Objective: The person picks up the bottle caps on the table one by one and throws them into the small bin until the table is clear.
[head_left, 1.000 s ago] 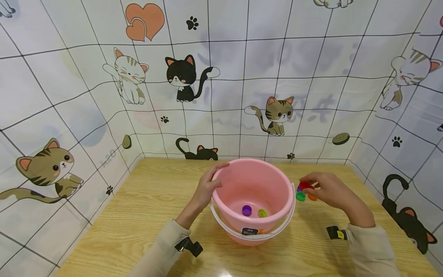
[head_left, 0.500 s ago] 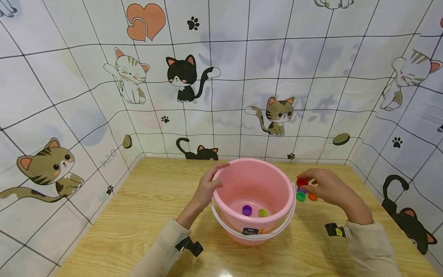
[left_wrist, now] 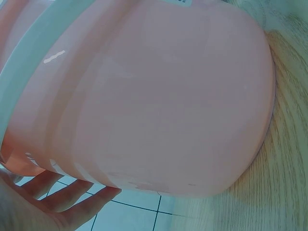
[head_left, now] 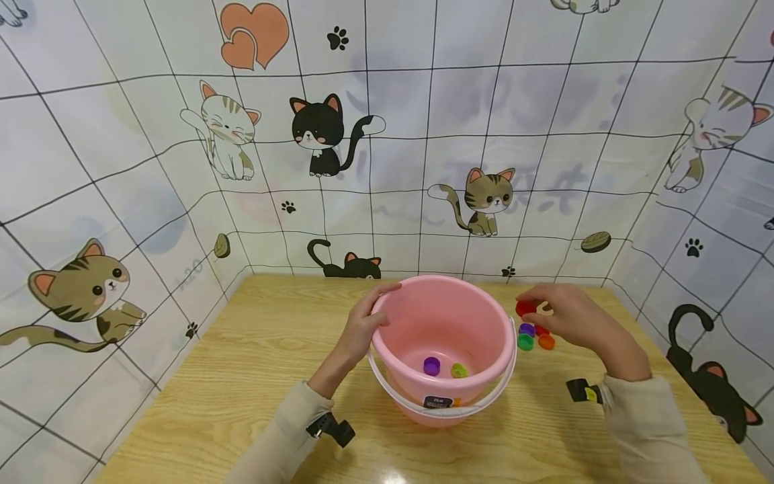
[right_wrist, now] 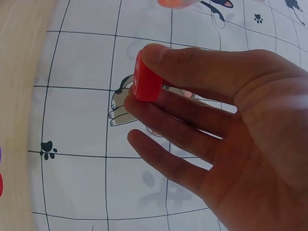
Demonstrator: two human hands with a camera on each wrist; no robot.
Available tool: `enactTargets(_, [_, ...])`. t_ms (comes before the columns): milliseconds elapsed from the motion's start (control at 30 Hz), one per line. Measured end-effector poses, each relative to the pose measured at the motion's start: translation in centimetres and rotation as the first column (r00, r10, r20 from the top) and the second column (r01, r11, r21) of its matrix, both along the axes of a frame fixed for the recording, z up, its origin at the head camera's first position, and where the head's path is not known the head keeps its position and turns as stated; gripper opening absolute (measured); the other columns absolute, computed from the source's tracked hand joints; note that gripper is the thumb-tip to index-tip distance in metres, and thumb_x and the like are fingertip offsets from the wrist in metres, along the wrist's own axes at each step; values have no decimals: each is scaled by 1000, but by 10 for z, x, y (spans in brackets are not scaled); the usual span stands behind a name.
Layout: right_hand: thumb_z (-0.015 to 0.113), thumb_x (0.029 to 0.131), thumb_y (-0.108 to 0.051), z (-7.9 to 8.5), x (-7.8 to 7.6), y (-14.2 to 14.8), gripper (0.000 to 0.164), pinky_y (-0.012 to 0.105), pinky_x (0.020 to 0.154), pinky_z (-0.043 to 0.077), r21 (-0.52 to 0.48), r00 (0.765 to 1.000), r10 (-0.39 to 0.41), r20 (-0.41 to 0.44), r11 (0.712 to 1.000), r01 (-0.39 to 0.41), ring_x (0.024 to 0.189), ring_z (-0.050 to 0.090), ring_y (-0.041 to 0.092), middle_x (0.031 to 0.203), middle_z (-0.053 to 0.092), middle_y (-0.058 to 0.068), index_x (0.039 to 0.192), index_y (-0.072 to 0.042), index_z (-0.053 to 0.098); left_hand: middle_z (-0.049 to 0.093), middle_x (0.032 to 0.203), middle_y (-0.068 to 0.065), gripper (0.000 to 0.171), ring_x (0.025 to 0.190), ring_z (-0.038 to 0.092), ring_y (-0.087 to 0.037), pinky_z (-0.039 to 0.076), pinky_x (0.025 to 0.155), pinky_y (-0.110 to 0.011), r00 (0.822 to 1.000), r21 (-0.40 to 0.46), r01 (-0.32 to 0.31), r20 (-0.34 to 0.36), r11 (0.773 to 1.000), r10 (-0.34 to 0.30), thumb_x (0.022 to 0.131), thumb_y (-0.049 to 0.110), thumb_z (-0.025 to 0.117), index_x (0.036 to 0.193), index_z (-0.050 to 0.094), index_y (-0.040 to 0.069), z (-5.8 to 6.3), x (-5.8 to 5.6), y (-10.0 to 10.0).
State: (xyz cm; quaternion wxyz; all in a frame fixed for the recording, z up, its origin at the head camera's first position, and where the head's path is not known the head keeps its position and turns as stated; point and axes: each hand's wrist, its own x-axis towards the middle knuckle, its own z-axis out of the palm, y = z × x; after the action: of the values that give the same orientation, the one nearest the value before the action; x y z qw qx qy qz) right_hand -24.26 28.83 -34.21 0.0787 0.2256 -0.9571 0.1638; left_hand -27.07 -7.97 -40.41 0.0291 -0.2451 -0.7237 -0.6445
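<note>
In the head view, a pink bucket [head_left: 447, 316] stands upright on a wood-grain worktop [head_left: 272, 349], its white handle [head_left: 435, 412] lowered across the front. The left hand [head_left: 359, 329] grips the bucket's rim at its left side. On the bucket's floor lie a purple bottle cap [head_left: 432, 366] and a yellow-green bottle cap [head_left: 459, 371], apart from each other. The right hand [head_left: 571, 319] pinches a red bottle cap [head_left: 525, 308] just beside the bucket's right edge, above a small cluster on the worktop: a second purple cap [head_left: 527, 329], a green cap [head_left: 525, 342], an orange cap [head_left: 547, 342] and another red cap [head_left: 541, 330].

In the left wrist view, the bucket's outer wall fills most of the frame, and the left hand's spread fingers touch it near the rim.

In the right wrist view, the red bottle cap is held between thumb and fingertips; one finger extends below, free of it. Behind is grid-printed cloth [right_wrist: 77, 183].
</note>
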Motion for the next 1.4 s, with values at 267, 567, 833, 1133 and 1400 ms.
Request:
enactTargets(267, [71,85,-19,11,-2,-6,27,43,76,57,11,1000,7,-26,1000,-6,90,66,22,100,71,5,109,-6,70,56,132,-8,63,107,59,-36,54,78,-57,1000,-1,0,9,1000,0,73,5,47,134,54,19,0,0,0])
enactTargets(567, [71,85,-21,19,-3,-11,29,37,72,58,19,998,15,-66,1000,-14,85,65,18,104,71,5,111,-8,70,56,132,-9,63,108,59,-36,54,78,-56,1000,-4,0,13,1000,0,73,5,46,135,54,19,1,1,0])
enactTargets(833, [72,84,-17,30,-3,-18,26,40,74,57,40,994,41,-98,998,-37,88,65,20,101,71,5,108,-9,71,55,134,-8,63,108,59,-35,54,78,-55,1000,2,-1,16,1000,1,74,5,47,135,54,19,1,1,0])
enactTargets(1133, [72,84,-21,38,-5,-25,24,39,75,57,58,992,55,-115,997,-49,89,65,19,101,70,2,107,-11,72,56,133,-6,62,108,59,-36,53,79,-58,1000,1,-2,29,1000,2,74,5,47,134,55,22,0,0,0])
enactTargets(1400, [73,83,-21,47,-6,-35,27,39,75,57,71,992,57,-117,996,-49,88,64,19,102,70,3,108,-10,72,55,134,-10,62,107,59,-41,50,79,-63,999,11,27,30,1000,-27,76,1,46,135,53,21,1,1,-1])
